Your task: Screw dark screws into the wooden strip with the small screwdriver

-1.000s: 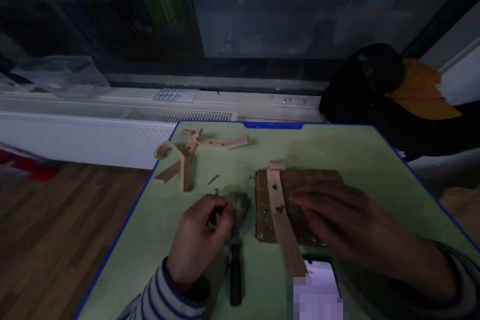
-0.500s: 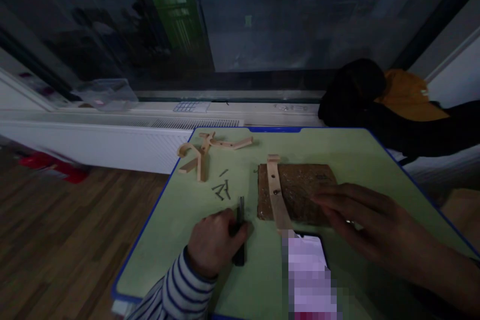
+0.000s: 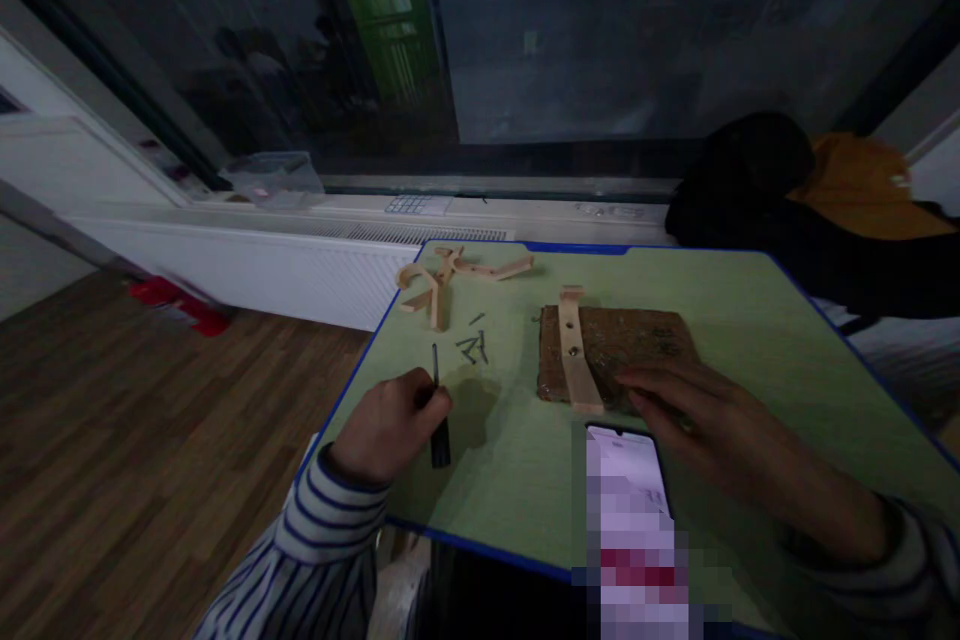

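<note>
My left hand (image 3: pixel 388 424) is closed round a black-handled screwdriver (image 3: pixel 438 412) near the left front of the green table (image 3: pixel 750 320), its thin shaft pointing away from me. My right hand (image 3: pixel 701 410) lies flat with fingers stretched out on the near edge of a brown board (image 3: pixel 637 345). A pale wooden strip (image 3: pixel 575 350) with holes lies across the board's left side. Several dark screws (image 3: pixel 472 348) lie loose just beyond the screwdriver tip.
A few curved wooden pieces (image 3: pixel 442 280) lie at the table's far left corner. A phone (image 3: pixel 628 480) lies at the near edge by my right wrist. A dark bag and orange cloth (image 3: pixel 795 200) sit at the far right; a white radiator (image 3: pixel 247 265) runs under the window.
My left hand left the screws, took hold of the screwdriver and lifted it to the left. My right hand slid back to the board's near edge. The view swung left.
</note>
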